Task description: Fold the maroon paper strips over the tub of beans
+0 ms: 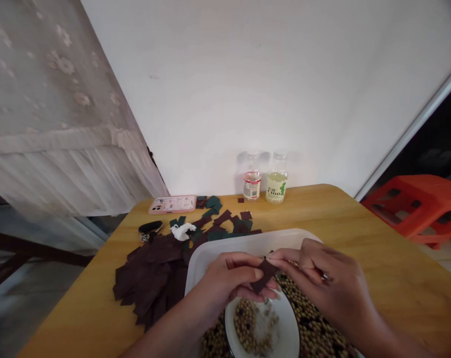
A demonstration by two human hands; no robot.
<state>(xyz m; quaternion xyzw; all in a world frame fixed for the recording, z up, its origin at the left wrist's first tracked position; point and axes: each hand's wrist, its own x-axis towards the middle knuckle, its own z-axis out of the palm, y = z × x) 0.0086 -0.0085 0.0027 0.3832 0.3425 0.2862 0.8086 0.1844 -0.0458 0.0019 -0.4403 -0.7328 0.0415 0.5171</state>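
My left hand (233, 276) is closed on a small dark brown piece (264, 275), flat and fabric-like, with the thumb pressed on its face. At the upper corner of this piece, the fingertips of my right hand (322, 276) pinch together; whatever is between them is too small to make out. Both hands hang over a white bowl (294, 318) with a dark rim, which holds some small round tan and dark beads (244, 318). The bowl sits inside a large white tray (203, 256), among many more such beads (318, 318).
Left of the tray lies a heap of dark brown pieces (154, 278); behind are scattered green pieces (214, 203), a crumpled white tissue (183, 231), a black key fob (150, 227) and a pink phone (172, 204). Two bottles (252, 184) (276, 184) stand by the wall. An orange stool (422, 204) is right.
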